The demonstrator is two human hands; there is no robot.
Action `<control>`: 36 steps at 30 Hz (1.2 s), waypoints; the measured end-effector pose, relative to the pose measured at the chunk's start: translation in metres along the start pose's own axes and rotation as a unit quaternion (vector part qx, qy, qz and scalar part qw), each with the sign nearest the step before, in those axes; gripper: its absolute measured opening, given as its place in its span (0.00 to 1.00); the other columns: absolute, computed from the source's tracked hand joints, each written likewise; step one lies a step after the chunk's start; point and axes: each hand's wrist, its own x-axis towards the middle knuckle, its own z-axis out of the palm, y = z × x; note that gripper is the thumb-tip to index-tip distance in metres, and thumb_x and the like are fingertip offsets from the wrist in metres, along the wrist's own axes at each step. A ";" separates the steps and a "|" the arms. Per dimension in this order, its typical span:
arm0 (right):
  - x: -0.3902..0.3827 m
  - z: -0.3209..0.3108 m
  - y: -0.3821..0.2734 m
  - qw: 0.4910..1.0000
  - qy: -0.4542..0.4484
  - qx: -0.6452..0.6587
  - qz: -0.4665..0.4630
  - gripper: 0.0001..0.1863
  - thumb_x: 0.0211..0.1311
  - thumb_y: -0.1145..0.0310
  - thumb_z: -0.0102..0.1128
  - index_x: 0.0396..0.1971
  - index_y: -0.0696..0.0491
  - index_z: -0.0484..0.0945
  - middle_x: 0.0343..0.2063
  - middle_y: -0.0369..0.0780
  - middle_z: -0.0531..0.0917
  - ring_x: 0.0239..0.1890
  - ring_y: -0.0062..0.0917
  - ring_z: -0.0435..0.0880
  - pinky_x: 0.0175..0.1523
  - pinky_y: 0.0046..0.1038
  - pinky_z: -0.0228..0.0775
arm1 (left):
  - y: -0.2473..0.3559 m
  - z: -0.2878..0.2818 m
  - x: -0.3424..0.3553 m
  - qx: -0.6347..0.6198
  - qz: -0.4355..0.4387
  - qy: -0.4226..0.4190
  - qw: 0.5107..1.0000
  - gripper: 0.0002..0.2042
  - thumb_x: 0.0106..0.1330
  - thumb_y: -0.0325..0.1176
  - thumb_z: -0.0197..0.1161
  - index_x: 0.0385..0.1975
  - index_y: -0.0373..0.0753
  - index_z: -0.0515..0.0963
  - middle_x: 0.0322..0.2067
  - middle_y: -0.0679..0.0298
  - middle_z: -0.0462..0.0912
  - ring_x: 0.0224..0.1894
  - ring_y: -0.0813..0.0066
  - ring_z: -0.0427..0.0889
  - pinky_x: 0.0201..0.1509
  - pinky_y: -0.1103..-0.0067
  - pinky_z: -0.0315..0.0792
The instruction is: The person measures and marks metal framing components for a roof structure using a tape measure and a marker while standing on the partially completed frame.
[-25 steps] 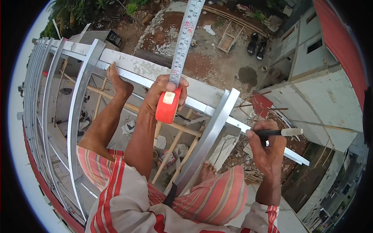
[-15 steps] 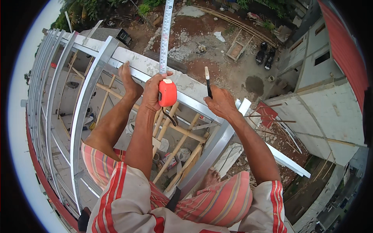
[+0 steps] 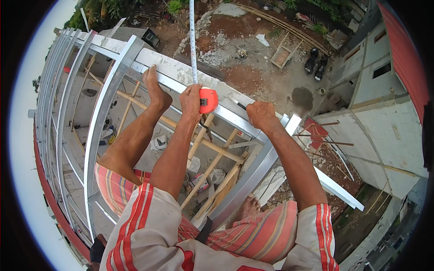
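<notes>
My left hand is closed around a red tape measure. Its pale blade is pulled out and runs away toward the far edge of view. The case sits over a silver metal beam that lies along a rough concrete wall top. My right hand, closed, grips a slim black marker-like stick with a whitish end. That end points left and lies close to the beam and wall top; contact cannot be made out. My bare left foot rests on the beam.
A curved metal rafter crosses near my right knee, and another rises at the left beside several more. Bamboo poles stand below inside the building. Beyond the wall, the ground far below holds rubble and two motorbikes.
The tape measure has moved right and its case has turned. My right hand has come lower and slightly right, swinging the stick from upright to pointing left over the wall top.
</notes>
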 end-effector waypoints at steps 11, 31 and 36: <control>-0.002 0.016 0.008 0.999 0.043 0.000 -0.013 0.10 0.52 0.72 0.59 0.35 0.56 0.80 0.35 0.48 0.83 0.40 0.40 0.84 0.44 0.37 0.76 | -0.004 -0.002 0.006 -0.007 0.016 0.013 1.000 0.07 0.59 0.31 0.59 0.27 0.34 0.76 0.19 0.69 0.72 0.18 0.82 0.71 0.21 0.81 0.67; -0.002 -0.044 -0.017 0.879 0.094 0.465 0.044 0.26 0.62 0.52 0.57 0.40 0.64 0.76 0.37 0.52 0.80 0.44 0.42 0.81 0.48 0.42 0.71 | -0.033 -0.025 -0.047 -0.201 -0.152 -0.205 0.946 0.22 0.65 0.50 0.51 0.46 0.36 0.74 0.20 0.61 0.76 0.20 0.70 0.76 0.22 0.76 0.74; 0.007 -0.068 -0.040 0.744 0.129 0.655 -0.011 0.27 0.66 0.48 0.51 0.42 0.63 0.75 0.34 0.44 0.80 0.38 0.30 0.81 0.45 0.33 0.73 | -0.022 0.001 -0.085 -0.144 -0.192 -0.285 0.928 0.25 0.59 0.52 0.56 0.41 0.34 0.78 0.20 0.58 0.77 0.19 0.69 0.77 0.22 0.75 0.75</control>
